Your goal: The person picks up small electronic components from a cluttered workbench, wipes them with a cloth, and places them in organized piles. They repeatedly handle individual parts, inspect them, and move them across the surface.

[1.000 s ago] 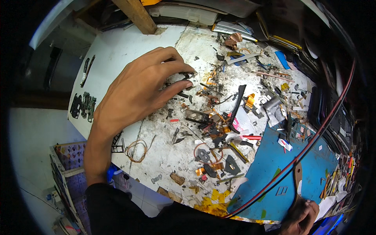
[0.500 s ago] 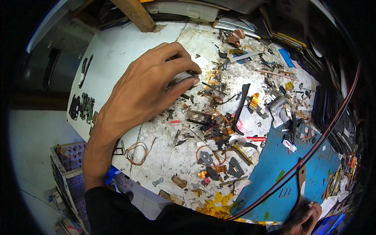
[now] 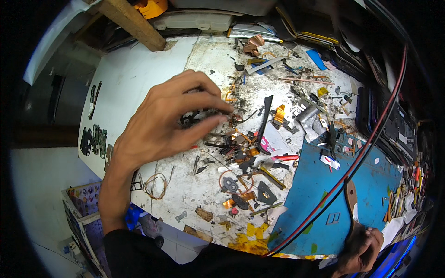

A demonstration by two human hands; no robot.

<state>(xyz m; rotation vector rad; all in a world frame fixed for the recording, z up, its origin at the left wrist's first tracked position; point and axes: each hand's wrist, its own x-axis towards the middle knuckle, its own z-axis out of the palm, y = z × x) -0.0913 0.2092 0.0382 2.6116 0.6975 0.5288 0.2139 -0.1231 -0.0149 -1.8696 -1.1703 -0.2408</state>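
Small dark part (image 3: 191, 119) half hidden, pinched by left hand (image 3: 162, 125) fingers; right hand (image 3: 361, 250) grasp unclear.

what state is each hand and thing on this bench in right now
left hand: fingers pinched on small dark parts
right hand: resting at the edge of the blue mat
copper wire coil: loose, lying flat
red and black cables: stretched across the mat
white tabletop: stained, strewn with scraps

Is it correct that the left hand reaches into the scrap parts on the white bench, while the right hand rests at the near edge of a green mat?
Not quite: the head view shows the mat is blue, not green. The left hand does reach into the scrap parts on the white bench, and the right hand rests at the mat's near edge.
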